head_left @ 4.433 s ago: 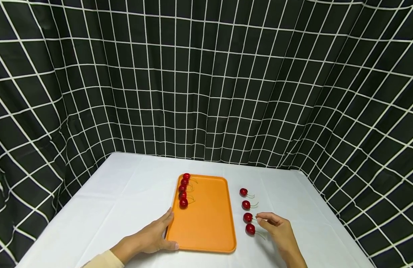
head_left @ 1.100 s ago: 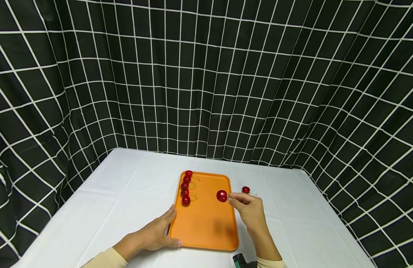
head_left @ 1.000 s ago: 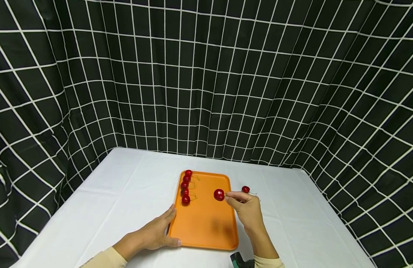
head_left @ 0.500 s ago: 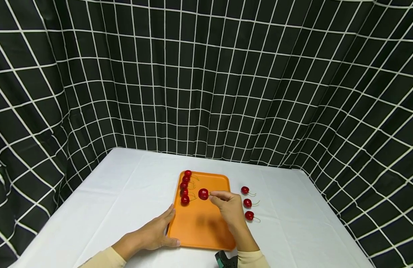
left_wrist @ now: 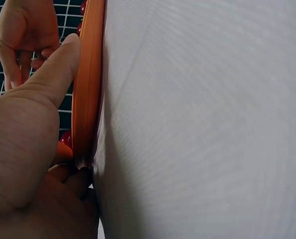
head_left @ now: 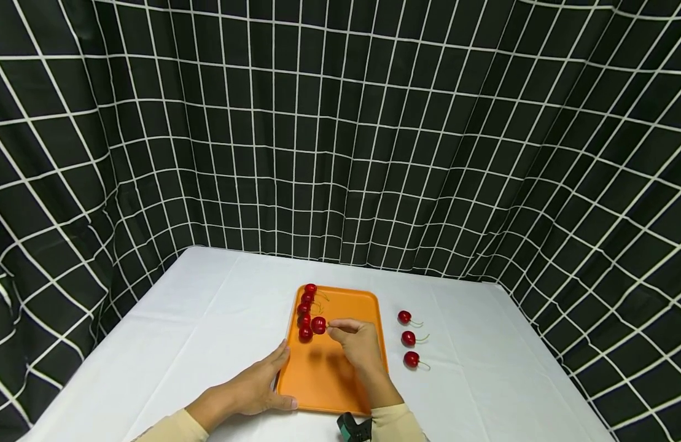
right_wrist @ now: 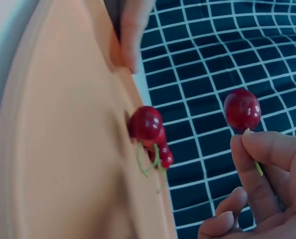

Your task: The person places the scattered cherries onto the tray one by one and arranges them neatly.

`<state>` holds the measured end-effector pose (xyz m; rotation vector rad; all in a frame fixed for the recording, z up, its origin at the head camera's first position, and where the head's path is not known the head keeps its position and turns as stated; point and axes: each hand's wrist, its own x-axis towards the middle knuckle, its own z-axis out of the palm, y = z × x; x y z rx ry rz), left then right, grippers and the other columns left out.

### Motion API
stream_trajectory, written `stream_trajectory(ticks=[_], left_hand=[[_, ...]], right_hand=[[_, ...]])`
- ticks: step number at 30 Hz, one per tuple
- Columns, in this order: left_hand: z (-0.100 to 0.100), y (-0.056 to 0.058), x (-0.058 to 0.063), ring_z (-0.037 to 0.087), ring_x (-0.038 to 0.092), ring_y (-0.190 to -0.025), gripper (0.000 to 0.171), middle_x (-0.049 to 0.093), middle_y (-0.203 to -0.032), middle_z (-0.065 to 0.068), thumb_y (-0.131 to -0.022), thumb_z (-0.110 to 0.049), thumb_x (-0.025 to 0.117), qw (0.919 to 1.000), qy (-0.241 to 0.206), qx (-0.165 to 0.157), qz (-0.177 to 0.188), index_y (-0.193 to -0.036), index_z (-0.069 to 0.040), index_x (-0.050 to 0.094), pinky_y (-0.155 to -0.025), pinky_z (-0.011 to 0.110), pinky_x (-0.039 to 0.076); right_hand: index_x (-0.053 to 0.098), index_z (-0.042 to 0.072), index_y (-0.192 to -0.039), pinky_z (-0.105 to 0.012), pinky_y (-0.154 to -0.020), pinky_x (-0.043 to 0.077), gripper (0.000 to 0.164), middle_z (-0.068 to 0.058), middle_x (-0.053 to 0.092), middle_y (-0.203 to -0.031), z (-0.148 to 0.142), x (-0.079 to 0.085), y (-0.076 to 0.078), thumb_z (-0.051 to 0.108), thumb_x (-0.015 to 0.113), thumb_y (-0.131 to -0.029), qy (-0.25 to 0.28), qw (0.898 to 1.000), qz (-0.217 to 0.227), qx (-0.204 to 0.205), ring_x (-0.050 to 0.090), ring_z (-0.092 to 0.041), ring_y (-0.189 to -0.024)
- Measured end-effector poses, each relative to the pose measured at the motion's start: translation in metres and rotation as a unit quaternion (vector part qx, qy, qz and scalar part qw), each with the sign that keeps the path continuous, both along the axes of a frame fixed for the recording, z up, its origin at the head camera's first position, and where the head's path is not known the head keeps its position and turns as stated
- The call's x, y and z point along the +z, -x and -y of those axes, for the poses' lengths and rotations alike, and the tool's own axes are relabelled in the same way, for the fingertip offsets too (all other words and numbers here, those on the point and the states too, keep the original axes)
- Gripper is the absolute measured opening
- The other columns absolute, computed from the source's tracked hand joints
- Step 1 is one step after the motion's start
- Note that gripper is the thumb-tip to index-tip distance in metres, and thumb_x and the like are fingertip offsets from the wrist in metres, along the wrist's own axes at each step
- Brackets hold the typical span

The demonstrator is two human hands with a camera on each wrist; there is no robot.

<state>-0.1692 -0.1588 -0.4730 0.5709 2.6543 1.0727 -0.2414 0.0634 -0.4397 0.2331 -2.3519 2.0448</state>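
My right hand (head_left: 359, 348) pinches a cherry (right_wrist: 243, 110) by its green stem between thumb and index finger. The fruit hangs above the orange tray (head_left: 312, 383), its shadow falling on the tray floor. In the head view it overlaps the near end of a row of several cherries (head_left: 305, 334) along the tray's left side, stems pointing right. My left hand (head_left: 256, 388) holds the tray's near left corner, thumb at the front edge and fingers along the left side. In the left wrist view the tray's rim (left_wrist: 87, 94) runs upright beside that hand.
Three more cherries (head_left: 411, 359) lie in a column on the white tablecloth (head_left: 484, 368), right of the tray. Black curtains (head_left: 340, 153) with a white grid surround the table at the back and sides. A dark device (head_left: 352, 428) sits at my right wrist.
My right hand has picked up the nearest cherry of the right-hand column by its stem and carried it left over the tray, close to the row. My left hand has stayed at the tray corner.
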Motion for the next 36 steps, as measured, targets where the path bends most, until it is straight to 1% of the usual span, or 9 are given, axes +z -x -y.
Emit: stream_trajectory(ticks=[4,6,7,10,13,18,21,25,36], left_hand=[[0.001,0.0,-0.002,0.045,0.018,-0.139,0.11,0.004,-0.158,0.019,-0.076,-0.059,0.07,1.0,0.003,0.002,-0.001,-0.15,0.006,0.02,-0.106,0.062,0.022],[0.001,0.0,-0.002,0.045,0.019,-0.139,0.11,0.005,-0.158,0.019,-0.076,-0.06,0.07,1.0,0.006,0.003,-0.003,-0.15,0.005,0.021,-0.107,0.062,0.023],[0.001,0.0,-0.002,0.045,0.019,-0.139,0.11,0.004,-0.159,0.019,-0.076,-0.06,0.07,1.0,0.007,0.004,-0.003,-0.15,0.005,0.021,-0.107,0.061,0.023],[0.001,0.0,-0.003,0.045,0.019,-0.139,0.11,0.004,-0.158,0.019,-0.076,-0.06,0.07,1.0,0.007,0.003,-0.004,-0.15,0.005,0.021,-0.107,0.061,0.024],[0.0,0.0,-0.003,0.047,0.019,-0.138,0.11,0.005,-0.158,0.021,-0.076,-0.059,0.07,1.0,0.003,-0.001,-0.006,-0.149,0.007,0.021,-0.106,0.062,0.024],[0.0,0.0,-0.003,0.047,0.021,-0.138,0.11,0.005,-0.158,0.022,-0.076,-0.059,0.071,0.9999,0.006,-0.002,-0.012,-0.149,0.007,0.022,-0.106,0.061,0.025],[0.0,0.0,-0.003,0.046,0.021,-0.138,0.11,0.005,-0.158,0.021,-0.076,-0.059,0.07,0.9999,0.007,-0.001,-0.013,-0.149,0.007,0.022,-0.106,0.06,0.025],[0.0,-0.001,-0.002,0.046,0.021,-0.137,0.109,0.006,-0.158,0.021,-0.077,-0.059,0.07,0.9999,0.006,-0.001,-0.012,-0.149,0.007,0.022,-0.106,0.06,0.025],[0.001,0.0,-0.004,0.045,0.02,-0.138,0.11,0.004,-0.158,0.02,-0.077,-0.061,0.069,0.9999,0.009,0.001,-0.012,-0.149,0.007,0.022,-0.107,0.059,0.024]], right_hand=[[0.077,0.004,-0.09,-0.029,-0.068,0.045,0.009,-0.005,0.072,-0.091,0.006,-0.005,0.001,0.009,0.076,-0.083,-0.011,1.0,0.011,0.003,0.059,-0.019,-0.088],[0.077,0.004,-0.09,-0.025,-0.06,0.044,0.008,-0.006,0.072,-0.089,0.008,-0.008,0.001,0.008,0.076,-0.082,-0.011,1.0,0.011,0.006,0.058,-0.016,-0.079],[0.077,0.003,-0.09,-0.023,-0.054,0.042,0.009,-0.006,0.072,-0.088,0.01,-0.009,0.001,0.007,0.076,-0.082,-0.011,1.0,0.014,0.007,0.055,-0.014,-0.071],[0.076,0.002,-0.091,-0.019,-0.041,0.033,0.01,-0.006,0.071,-0.087,0.013,-0.014,0.002,0.006,0.076,-0.082,-0.009,1.0,0.025,0.013,0.043,-0.008,-0.051],[0.077,0.003,-0.09,-0.017,-0.037,0.03,0.009,-0.005,0.071,-0.087,0.017,-0.019,0.001,0.005,0.077,-0.081,-0.017,0.999,0.036,0.013,0.036,-0.007,-0.044],[0.077,0.004,-0.086,-0.018,-0.04,0.036,0.006,-0.004,0.07,-0.083,0.023,-0.023,0.0,0.003,0.077,-0.08,-0.044,0.998,0.039,0.003,0.05,-0.009,-0.053],[0.078,0.007,-0.082,-0.022,-0.052,0.045,0.005,-0.002,0.07,-0.084,0.025,-0.026,-0.001,0.003,0.078,-0.078,-0.08,0.996,0.028,-0.006,0.057,-0.013,-0.067],[0.079,0.01,-0.078,-0.03,-0.064,0.047,0.007,0.001,0.071,-0.087,0.027,-0.03,-0.002,0.004,0.08,-0.076,-0.125,0.992,0.005,-0.017,0.057,-0.017,-0.083],[0.079,0.012,-0.075,-0.031,-0.067,0.047,0.006,0.005,0.07,-0.08,0.031,-0.032,-0.003,0.007,0.082,-0.074,-0.186,0.982,-0.023,-0.035,0.058,-0.015,-0.082]])
